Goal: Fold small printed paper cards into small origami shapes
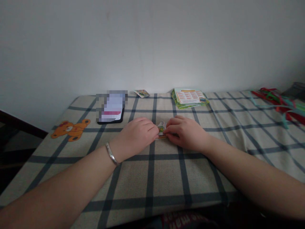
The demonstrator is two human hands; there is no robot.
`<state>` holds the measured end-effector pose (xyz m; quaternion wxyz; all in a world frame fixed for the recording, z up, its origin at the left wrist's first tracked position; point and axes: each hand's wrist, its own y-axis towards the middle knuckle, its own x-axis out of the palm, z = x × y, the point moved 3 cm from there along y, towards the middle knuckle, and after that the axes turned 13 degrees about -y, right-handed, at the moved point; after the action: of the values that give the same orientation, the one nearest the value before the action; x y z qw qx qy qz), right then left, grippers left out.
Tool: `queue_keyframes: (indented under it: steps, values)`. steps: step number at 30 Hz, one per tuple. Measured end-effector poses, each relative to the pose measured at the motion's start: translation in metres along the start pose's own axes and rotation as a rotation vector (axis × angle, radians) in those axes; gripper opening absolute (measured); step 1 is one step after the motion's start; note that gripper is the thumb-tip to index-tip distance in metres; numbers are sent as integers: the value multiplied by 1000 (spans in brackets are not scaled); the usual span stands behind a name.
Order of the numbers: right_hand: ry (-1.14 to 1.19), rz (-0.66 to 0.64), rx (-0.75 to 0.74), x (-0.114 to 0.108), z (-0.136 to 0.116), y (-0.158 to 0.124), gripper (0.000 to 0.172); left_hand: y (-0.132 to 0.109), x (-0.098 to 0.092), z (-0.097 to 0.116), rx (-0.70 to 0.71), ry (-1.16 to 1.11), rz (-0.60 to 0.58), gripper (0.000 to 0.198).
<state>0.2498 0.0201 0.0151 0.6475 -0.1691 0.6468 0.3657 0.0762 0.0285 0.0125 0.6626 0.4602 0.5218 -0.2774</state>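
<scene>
A small piece of printed paper (161, 129), with green and yellow on it, lies low at the middle of the checked tablecloth. Its left side is covered by the fingers of my left hand (140, 133), which are bent and closed on that edge. From the other side, my right hand (184, 132) pinches the right edge between thumb and fingers. Part of the paper is hidden under both hands, so its full shape does not show. A silver bracelet (111, 154) circles my left wrist.
A phone (111, 109) lies at the back left, near an orange bear cutout (71, 129). Against the wall are a small printed card (142, 93) and a stack of green printed packets (190, 98). Red and green ribbons (278, 103) lie tangled on the right.
</scene>
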Motion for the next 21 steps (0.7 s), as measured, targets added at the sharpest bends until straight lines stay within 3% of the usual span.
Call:
queue_keyframes:
  steps: [8,21]
  values:
    - [32,-2,40,2,3,3,18,-3,3,-6,-172,-128,41,15]
    - [293,15,-7,8,18,1,10,-3,2,-5,-154,-165,-41,18]
